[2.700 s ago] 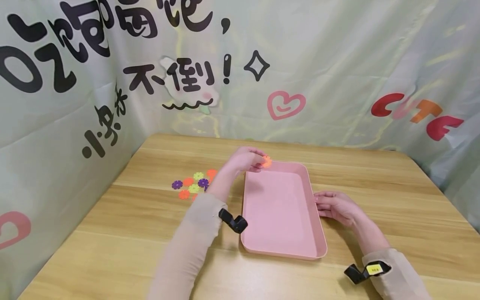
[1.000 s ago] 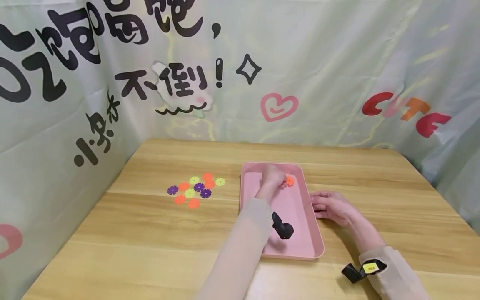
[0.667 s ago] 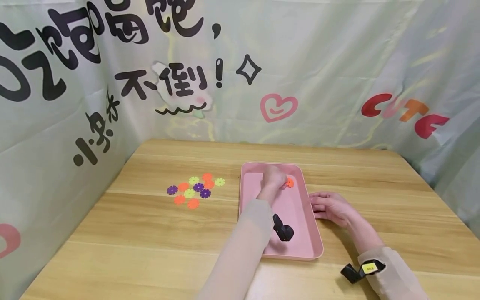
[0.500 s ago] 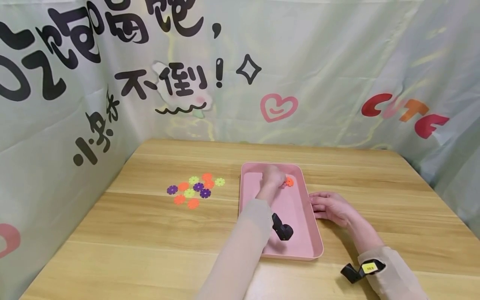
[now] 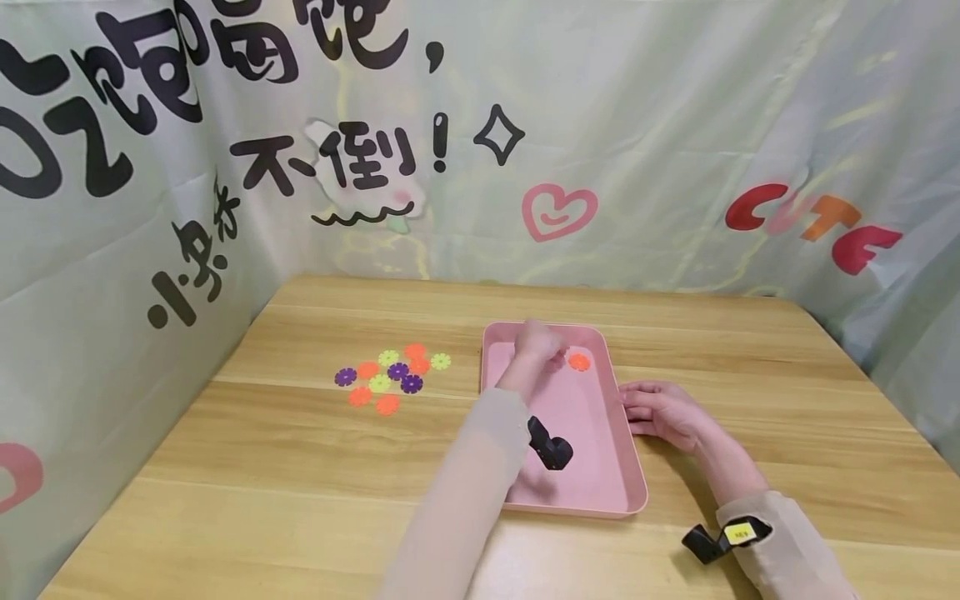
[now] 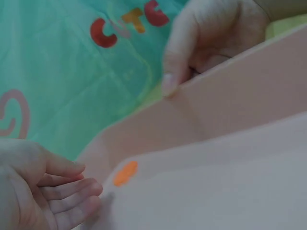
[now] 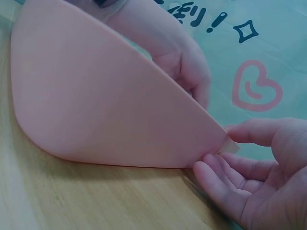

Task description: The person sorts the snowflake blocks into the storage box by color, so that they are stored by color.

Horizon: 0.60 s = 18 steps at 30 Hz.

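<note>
An orange snowflake building disc (image 5: pixel 579 362) lies flat in the far right corner of the pink tray (image 5: pixel 577 467). My left hand (image 5: pixel 537 340) hovers inside the tray, just left of that disc and apart from it. In the left wrist view its fingers (image 6: pixel 76 203) are relaxed, with nothing between them. My right hand (image 5: pixel 667 414) holds the tray's right side, thumb (image 7: pixel 254 132) at the rim and the other fingers against the outer wall. Left of the tray lie several loose discs (image 5: pixel 387 404), orange, yellow-green and purple, spread flat on the table.
The wooden table (image 5: pixel 247 500) reaches back to a printed curtain (image 5: pixel 660 125), which also closes off the left side. A black wrist camera (image 5: pixel 551 446) on the left sleeve hangs over the tray; another camera (image 5: pixel 723 540) sits on the right sleeve.
My left hand carried the orange disc over the tray's far edge, set it down in the corner, then let go and drew back leftward. My right hand has stayed on the rim.
</note>
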Each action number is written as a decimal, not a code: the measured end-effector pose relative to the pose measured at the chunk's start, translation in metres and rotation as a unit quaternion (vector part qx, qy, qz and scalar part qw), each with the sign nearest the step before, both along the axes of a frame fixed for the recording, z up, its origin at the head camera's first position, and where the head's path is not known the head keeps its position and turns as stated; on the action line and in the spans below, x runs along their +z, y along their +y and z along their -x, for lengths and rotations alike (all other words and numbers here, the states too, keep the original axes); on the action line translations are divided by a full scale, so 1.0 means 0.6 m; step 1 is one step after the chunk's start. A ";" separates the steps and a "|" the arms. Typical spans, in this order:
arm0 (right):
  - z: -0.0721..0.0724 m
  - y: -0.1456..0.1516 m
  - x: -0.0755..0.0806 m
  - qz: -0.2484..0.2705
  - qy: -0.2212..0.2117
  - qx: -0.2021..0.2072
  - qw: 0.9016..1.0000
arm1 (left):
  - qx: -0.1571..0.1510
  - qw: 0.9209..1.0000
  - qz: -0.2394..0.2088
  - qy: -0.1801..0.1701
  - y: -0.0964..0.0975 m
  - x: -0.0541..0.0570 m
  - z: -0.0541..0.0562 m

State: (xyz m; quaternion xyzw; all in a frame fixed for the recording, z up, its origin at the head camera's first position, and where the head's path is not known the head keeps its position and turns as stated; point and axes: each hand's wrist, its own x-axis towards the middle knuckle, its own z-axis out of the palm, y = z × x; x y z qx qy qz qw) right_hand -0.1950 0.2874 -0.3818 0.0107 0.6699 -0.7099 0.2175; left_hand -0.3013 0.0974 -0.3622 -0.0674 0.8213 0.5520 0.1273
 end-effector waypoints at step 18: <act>0.003 0.002 0.000 0.022 -0.003 0.001 1.000 | -0.046 0.984 -0.161 0.054 -0.137 0.097 -0.015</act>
